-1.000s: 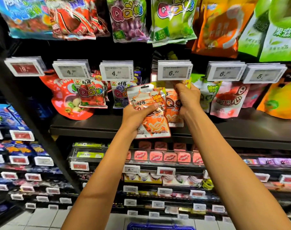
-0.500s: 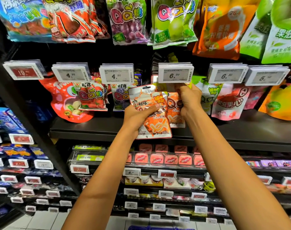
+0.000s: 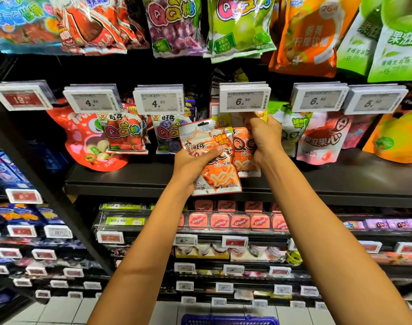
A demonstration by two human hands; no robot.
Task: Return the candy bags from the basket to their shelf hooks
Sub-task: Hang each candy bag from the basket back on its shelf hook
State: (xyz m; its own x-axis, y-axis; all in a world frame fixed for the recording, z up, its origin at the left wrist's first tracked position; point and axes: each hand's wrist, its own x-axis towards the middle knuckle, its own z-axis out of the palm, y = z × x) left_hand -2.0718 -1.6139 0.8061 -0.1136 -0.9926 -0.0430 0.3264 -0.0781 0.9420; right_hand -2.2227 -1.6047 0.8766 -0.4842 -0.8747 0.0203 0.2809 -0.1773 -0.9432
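Candy bags occupy both hands at the shelf. The left hand (image 3: 195,166) grips an orange bag (image 3: 220,175) around its middle, thumb across the front and fingers curled behind. That leaves the top edge with its hang hole (image 3: 203,124) free above the hand, tilted toward the other hand. I read this as a waiting hold, with the bag parked just left of the work until its turn.

The right hand (image 3: 266,137) is up and to the right of it, curled tight on the top of a second orange bag (image 3: 243,146). This bag hangs below the fingers and sits partly behind the first one. Gripping it by the top makes sense, since that is the part that has to meet the hook.

The right hand is tucked directly under the 6.50 price tag (image 3: 244,99). I take it the hook is behind that tag, but I cannot see it, nor whether the second bag's hole is on it.

The basket (image 3: 230,320) shows only as a blue rim far below both hands, its contents out of view.

My judgement is that the second bag is being threaded and the first goes next. With the tag blocking the view, the hole could miss the hook.
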